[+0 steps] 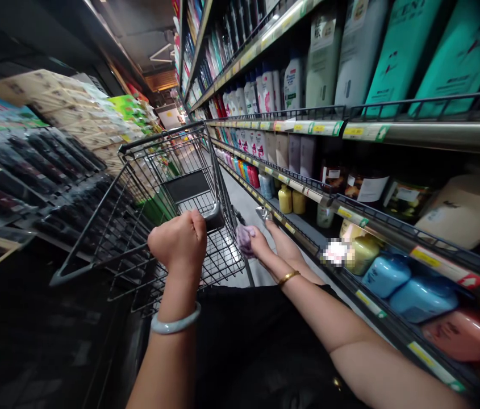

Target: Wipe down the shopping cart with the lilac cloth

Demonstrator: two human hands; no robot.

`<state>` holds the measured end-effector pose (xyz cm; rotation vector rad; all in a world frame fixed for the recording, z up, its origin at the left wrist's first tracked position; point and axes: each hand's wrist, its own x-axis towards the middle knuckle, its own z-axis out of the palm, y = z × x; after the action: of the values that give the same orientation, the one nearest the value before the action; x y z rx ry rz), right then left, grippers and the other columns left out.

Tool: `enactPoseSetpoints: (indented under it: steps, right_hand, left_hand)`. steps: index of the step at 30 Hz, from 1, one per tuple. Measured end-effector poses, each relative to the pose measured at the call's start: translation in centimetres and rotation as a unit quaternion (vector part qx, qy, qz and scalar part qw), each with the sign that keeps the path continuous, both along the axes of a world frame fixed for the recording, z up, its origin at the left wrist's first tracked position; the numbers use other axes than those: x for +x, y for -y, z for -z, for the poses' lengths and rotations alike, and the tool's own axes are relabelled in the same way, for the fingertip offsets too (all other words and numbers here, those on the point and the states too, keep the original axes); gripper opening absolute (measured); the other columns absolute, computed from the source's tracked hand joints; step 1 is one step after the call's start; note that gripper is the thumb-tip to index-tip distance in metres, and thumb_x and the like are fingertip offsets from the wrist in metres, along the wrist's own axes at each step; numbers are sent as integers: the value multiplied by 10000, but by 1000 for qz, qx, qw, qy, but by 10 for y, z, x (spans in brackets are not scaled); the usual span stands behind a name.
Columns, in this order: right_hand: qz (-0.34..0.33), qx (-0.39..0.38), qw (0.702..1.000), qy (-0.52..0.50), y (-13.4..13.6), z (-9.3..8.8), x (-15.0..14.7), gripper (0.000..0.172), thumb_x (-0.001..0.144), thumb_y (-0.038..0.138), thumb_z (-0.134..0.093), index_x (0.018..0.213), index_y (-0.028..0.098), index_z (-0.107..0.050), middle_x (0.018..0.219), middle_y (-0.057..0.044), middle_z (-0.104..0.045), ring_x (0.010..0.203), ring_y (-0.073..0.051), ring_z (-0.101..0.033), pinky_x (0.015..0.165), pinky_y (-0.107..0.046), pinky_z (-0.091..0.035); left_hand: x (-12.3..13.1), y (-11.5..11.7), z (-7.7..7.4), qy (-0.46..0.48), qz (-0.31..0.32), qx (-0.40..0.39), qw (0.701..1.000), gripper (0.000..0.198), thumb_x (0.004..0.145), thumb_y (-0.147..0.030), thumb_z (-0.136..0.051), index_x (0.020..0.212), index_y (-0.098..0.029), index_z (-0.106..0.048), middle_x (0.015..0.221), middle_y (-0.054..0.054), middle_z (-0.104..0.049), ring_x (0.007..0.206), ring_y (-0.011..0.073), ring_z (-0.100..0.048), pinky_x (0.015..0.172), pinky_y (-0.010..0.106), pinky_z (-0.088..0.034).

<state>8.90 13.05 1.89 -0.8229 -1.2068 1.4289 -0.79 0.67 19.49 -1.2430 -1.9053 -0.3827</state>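
Observation:
My left hand, with a pale bangle on the wrist, is closed round the handle of a dark wire shopping cart. Lower and to the right of it, my right hand grips a crumpled pale purple cloth beside the cart's right side. A gold bracelet circles the right wrist. No goods can be made out in the cart's basket.
Shelves of bottles run close along the right, with blue bottles low down. Packaged goods on racks line the left. Grey floor shows between cart and shelves.

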Motion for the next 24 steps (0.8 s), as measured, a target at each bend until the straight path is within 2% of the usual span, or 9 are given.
enactPoseSetpoints:
  steps: [3, 7, 10, 12, 15, 17, 20, 22, 24]
  right_hand:
    - [28, -5, 1000, -11, 8, -5, 0, 192, 822, 367, -583, 926, 207, -608, 748, -13, -680, 679, -168, -642, 634, -302, -564]
    - [54, 72, 994, -58, 11, -68, 5, 269, 840, 357, -613, 1085, 248, -628, 1162, -26, -713, 1095, -152, -656, 1007, -304, -529]
    - [50, 198, 973, -111, 14, -100, 10, 309, 887, 391, -615, 1163, 255, -634, 1255, -32, -696, 1189, -160, -631, 1107, -326, -475]
    - [56, 197, 975, -93, 15, -94, 11, 327, 862, 380, -641, 1159, 245, -642, 1243, -39, -704, 1181, -174, -634, 1104, -339, -478]
    - [46, 117, 991, -35, 14, -64, 8, 347, 749, 328, -694, 1076, 214, -663, 1059, -48, -746, 999, -203, -682, 974, -365, -554]
    - [41, 89, 995, -25, 15, -56, 8, 312, 750, 340, -670, 1030, 203, -663, 959, -53, -745, 897, -215, -691, 899, -386, -578]
    - [49, 117, 991, -46, 23, -78, 14, 311, 839, 401, -610, 1090, 222, -655, 1105, -65, -734, 1038, -220, -685, 997, -394, -544]
    - [55, 193, 978, -53, 31, -101, 21, 309, 883, 400, -605, 1151, 253, -648, 1223, -49, -705, 1170, -205, -643, 1096, -380, -480]
    - [66, 268, 960, -47, 33, -112, 25, 301, 903, 362, -599, 1186, 272, -644, 1269, -41, -687, 1230, -195, -611, 1141, -372, -435]
  left_hand:
    - [-1, 1, 0, -6, 7, 0, 1000, 561, 1042, -408, -262, 683, -184, -629, 698, 86, -701, 598, 203, -534, 600, 342, -110]
    - [-2, 2, 0, -5, 8, 2, 1000, 568, 1045, -415, -259, 677, -186, -627, 702, 82, -708, 591, 203, -535, 601, 339, -112]
    - [0, 3, 0, 0, 5, -1, 1000, 566, 1043, -415, -264, 685, -186, -638, 701, 83, -707, 584, 203, -534, 605, 340, -112]
    - [1, 3, 0, 7, 6, 1, 1000, 557, 1040, -408, -277, 686, -185, -644, 701, 85, -706, 589, 203, -540, 608, 342, -115]
    - [2, 3, 0, 12, 12, 7, 1000, 551, 1036, -400, -290, 672, -187, -643, 690, 84, -701, 597, 205, -552, 610, 343, -120]
    - [2, 3, 0, 10, 15, 10, 1000, 552, 1036, -400, -294, 657, -193, -637, 675, 79, -698, 595, 207, -555, 610, 344, -122]
    - [1, 3, 0, 9, 19, 13, 1000, 549, 1036, -405, -300, 654, -200, -638, 665, 76, -697, 597, 211, -563, 612, 346, -126]
    - [0, 3, 0, 12, 21, 12, 1000, 548, 1036, -409, -301, 663, -201, -644, 670, 79, -701, 604, 213, -571, 614, 347, -130]
    - [1, 4, 0, 17, 21, 9, 1000, 550, 1037, -412, -299, 670, -201, -650, 680, 83, -707, 612, 216, -577, 617, 349, -133]
